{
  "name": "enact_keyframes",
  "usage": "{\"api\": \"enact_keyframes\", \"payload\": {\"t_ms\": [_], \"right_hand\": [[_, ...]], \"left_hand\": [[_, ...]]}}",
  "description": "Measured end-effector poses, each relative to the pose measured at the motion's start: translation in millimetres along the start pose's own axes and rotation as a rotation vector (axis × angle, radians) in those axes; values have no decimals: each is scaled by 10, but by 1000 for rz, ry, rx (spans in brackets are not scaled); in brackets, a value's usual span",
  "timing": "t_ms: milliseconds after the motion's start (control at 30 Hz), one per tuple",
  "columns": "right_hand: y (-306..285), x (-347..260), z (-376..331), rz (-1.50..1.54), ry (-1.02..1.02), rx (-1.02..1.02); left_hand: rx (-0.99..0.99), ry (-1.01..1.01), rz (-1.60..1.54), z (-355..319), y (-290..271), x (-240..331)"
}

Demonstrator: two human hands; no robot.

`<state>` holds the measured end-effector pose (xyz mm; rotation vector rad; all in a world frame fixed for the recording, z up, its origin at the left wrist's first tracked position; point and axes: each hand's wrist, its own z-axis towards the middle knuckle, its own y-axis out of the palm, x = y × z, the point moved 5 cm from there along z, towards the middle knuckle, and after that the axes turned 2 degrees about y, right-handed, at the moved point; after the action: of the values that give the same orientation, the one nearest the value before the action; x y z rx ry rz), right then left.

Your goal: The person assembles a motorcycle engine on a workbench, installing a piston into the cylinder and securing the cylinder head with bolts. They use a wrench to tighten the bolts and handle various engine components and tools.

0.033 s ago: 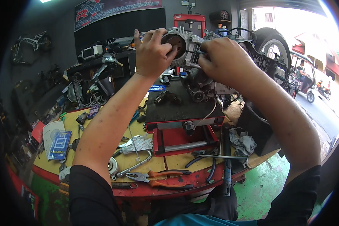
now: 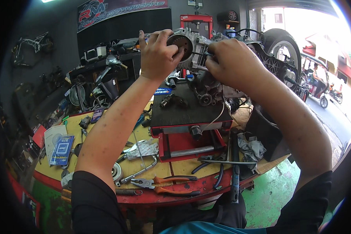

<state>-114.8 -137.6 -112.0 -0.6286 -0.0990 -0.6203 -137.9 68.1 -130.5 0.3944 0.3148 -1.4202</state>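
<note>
The engine (image 2: pixel 201 74) stands on the red stand (image 2: pixel 191 132) on the desk (image 2: pixel 105 163), its round rotor (image 2: pixel 180 43) facing me, my left hand (image 2: pixel 156 52) gripping the rotor's rim and my right hand (image 2: pixel 232 62) pinching a thin tool (image 2: pixel 201 54) just right of it.

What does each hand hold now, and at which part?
The left hand grips the engine by its round dark end. The right hand pinches a thin tool against the engine; where exactly cannot be told.
</note>
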Motion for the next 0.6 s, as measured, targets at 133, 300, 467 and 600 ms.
{"api": "enact_keyframes", "payload": {"t_ms": [133, 300, 467, 600], "right_hand": [[-5, 19, 21, -3, 18, -27], [-44, 19, 33, 3, 31, -50], [-75, 73, 45, 8, 53, -50], [-64, 66, 1, 47, 44, 3]], "left_hand": [[2, -4, -20, 2, -6, -2], [-13, -30, -42, -9, -9, -25], [-88, -204, -143, 1, 18, -104], [-168, -341, -287, 71, 6, -131]]}}
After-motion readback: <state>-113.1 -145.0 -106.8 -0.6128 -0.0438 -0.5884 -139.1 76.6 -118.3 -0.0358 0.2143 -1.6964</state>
